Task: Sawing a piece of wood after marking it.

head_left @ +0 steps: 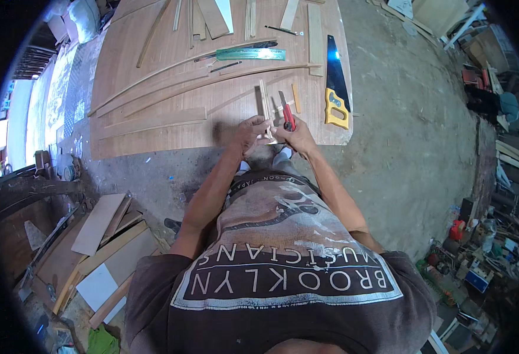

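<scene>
Gripping thin wooden strip point(265, 109), red-handled cutter point(287, 116)

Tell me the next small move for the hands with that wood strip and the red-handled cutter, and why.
Probably steady the thin wood strip with the left hand before working the red-handled cutter in the right hand. Both hands meet at the strip's near end at the plywood sheet edge, and the long strip stands free above them.
</scene>
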The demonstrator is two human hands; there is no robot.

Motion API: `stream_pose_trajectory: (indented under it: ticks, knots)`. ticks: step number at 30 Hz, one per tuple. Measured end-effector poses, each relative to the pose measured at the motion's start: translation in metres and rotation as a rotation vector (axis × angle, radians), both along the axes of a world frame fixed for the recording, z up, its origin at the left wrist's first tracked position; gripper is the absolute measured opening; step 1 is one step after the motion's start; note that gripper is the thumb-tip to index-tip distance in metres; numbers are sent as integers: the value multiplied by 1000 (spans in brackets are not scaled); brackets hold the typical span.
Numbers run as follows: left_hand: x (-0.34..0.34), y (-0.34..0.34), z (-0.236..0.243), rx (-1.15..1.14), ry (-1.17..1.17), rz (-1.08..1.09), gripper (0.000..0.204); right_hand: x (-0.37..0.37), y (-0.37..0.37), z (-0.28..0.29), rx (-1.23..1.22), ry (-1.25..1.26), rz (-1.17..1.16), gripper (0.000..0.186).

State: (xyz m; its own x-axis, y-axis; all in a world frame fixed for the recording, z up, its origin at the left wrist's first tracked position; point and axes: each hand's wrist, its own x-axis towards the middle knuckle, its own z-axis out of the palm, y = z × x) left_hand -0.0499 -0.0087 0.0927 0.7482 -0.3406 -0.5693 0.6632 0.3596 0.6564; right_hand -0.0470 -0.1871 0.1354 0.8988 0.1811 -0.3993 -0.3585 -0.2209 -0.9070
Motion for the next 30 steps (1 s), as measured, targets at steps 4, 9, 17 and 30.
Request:
stream_pose_trajectory:
  ticks: [4, 9, 17, 30]
  knots:
    - [8, -7, -9, -51, 76, 23, 19, 2, -7, -9, 98, 71, 0, 30]
    - [15, -17, -5, -69, 91, -4, 20, 12, -32, -27, 191, 150, 69, 23]
    - [19, -30, -14, -71, 84, 82, 20, 7, -37, -3, -76, -28, 26, 34]
    - [34, -24, -48, 548, -499, 102, 16, -42, -40, -8, -460, -51, 237, 37]
